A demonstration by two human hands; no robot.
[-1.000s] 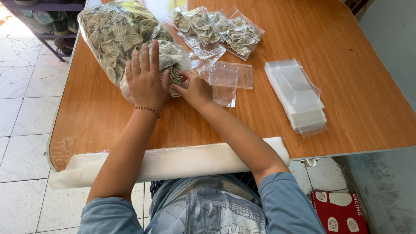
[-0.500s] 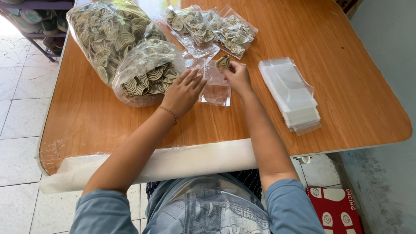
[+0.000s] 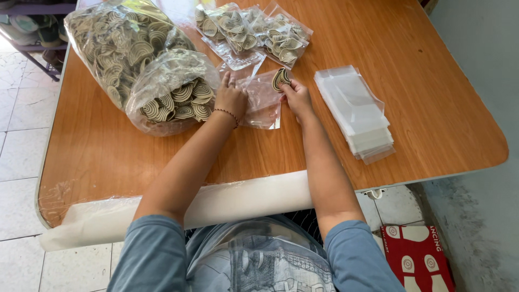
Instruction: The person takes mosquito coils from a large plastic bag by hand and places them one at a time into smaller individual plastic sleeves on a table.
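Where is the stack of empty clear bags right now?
In the head view, the stack of empty clear bags lies on the wooden table, just right of the right hand and below-right of the filled packets.

Right hand point(image 3: 295, 96) slips striped pieces point(image 3: 280, 79) into clear pouch point(image 3: 261, 100).

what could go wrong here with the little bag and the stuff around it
The right hand holds striped pieces at the mouth of the small clear bag, which the left hand steadies; they might slip onto the table. The open big bag beside the left wrist could spill if nudged.
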